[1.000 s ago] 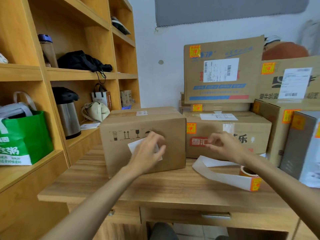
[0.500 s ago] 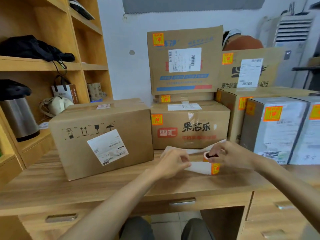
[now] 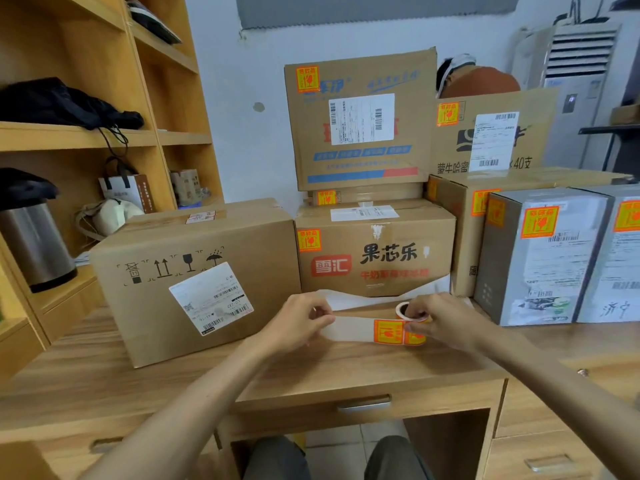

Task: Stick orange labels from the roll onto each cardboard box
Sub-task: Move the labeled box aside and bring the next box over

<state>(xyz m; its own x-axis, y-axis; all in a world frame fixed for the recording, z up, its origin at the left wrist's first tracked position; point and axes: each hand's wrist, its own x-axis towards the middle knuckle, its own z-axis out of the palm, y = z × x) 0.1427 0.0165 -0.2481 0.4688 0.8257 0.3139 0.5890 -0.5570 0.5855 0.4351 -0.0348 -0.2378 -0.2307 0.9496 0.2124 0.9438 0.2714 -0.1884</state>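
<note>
A small roll of orange labels (image 3: pixel 405 311) is held just above the wooden desk (image 3: pixel 363 368) by my right hand (image 3: pixel 438 320), fingers curled round it. My left hand (image 3: pixel 298 322) pinches the white backing strip (image 3: pixel 349 329) pulled out from the roll; an orange label (image 3: pixel 388 331) sits on the strip by the roll. A plain cardboard box (image 3: pixel 194 275) with a white shipping slip and no orange label on its front stands at the left. Behind stand the box with Chinese print (image 3: pixel 375 249), a tall box (image 3: pixel 360 119) and several others, each bearing an orange label.
Wooden shelves (image 3: pixel 86 136) at the left hold a steel flask (image 3: pixel 33 237), a black bag and small items. Grey-wrapped boxes (image 3: pixel 540 254) stand at the right. A loose tail of white backing paper (image 3: pixel 367 297) lies behind my hands. A desk drawer handle (image 3: pixel 363 403) is below.
My left hand left the plain box's front and came to the backing strip. My right hand took hold of the roll. The strip is now stretched between both hands with an orange label showing.
</note>
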